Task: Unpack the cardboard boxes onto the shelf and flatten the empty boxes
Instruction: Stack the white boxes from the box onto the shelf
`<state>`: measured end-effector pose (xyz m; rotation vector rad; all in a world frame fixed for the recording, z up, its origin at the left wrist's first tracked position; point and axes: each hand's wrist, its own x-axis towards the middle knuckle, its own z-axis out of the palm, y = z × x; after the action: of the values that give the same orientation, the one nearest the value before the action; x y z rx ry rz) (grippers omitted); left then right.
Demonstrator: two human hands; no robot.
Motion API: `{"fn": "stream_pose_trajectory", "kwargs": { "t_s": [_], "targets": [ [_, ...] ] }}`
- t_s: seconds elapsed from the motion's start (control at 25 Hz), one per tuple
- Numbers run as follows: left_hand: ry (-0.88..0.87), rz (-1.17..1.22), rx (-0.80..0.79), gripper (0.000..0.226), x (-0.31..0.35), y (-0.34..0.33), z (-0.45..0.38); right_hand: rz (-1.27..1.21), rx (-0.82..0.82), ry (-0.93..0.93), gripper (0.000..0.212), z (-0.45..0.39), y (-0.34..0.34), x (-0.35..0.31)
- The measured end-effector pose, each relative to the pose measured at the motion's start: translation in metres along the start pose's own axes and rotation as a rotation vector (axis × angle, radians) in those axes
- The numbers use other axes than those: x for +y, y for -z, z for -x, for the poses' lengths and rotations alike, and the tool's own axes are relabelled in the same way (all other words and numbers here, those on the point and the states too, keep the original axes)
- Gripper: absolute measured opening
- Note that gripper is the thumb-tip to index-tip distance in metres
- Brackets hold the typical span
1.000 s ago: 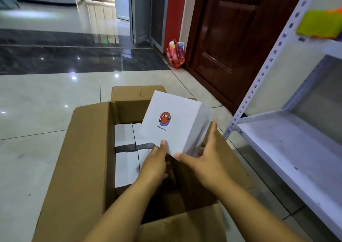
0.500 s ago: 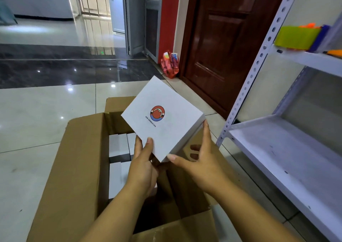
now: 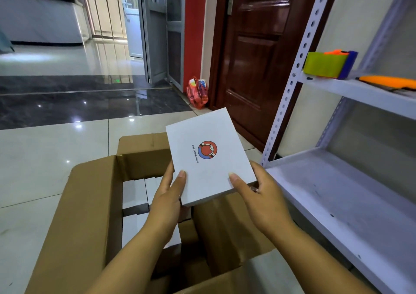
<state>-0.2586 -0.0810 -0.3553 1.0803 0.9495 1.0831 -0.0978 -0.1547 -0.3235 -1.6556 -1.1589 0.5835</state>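
A white flat box (image 3: 209,156) with a red and blue round logo is held above the open cardboard box (image 3: 90,203) on the floor. My left hand (image 3: 167,200) grips its near left corner, thumb on top. My right hand (image 3: 258,194) grips the near right corner, thumb on top too. Several more white boxes (image 3: 135,194) lie inside the cardboard box at its left side. The white metal shelf (image 3: 351,206) stands to the right, its lower board bare.
On the upper shelf board lie a green and blue tape dispenser (image 3: 326,65) and an orange knife (image 3: 387,82). A dark wooden door (image 3: 254,57) is behind the box, with a red bag (image 3: 198,91) beside it. Tiled floor (image 3: 45,158) stretches left.
The white box has come up out of the cardboard box and turned flat, face up, moving right toward the shelf. Both hands kept hold of it.
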Motion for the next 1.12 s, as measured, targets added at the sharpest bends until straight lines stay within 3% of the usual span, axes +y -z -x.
{"fn": "stream_pose_trajectory", "kwargs": {
  "t_s": [0.2, 0.36, 0.6, 0.8, 1.04, 1.12],
  "targets": [
    [-0.098, -0.022, -0.101, 0.040, 0.034, -0.039, 0.008, -0.049, 0.110, 0.041, 0.040, 0.000, 0.034, -0.014],
    [-0.256, -0.070, -0.220, 0.058, 0.069, -0.073, 0.015, -0.011, 0.203, 0.116, 0.054, -0.004, 0.074, -0.034],
    [-0.434, -0.112, -0.337, 0.070, 0.117, -0.130, 0.019, -0.013, 0.291, 0.263, 0.039, -0.003, 0.146, -0.073],
    [-0.498, -0.093, -0.403, 0.083, 0.150, -0.194, 0.029, 0.004, 0.413, 0.331, 0.015, -0.001, 0.212, -0.090],
    [-0.521, -0.129, -0.553, 0.064, 0.172, -0.268, 0.029, 0.095, 0.587, 0.292, 0.038, -0.010, 0.283, -0.088],
    [-0.536, -0.143, -0.587, 0.048, 0.178, -0.295, 0.025, 0.110, 0.621, 0.280, 0.041, -0.016, 0.307, -0.087]
  ]
}}
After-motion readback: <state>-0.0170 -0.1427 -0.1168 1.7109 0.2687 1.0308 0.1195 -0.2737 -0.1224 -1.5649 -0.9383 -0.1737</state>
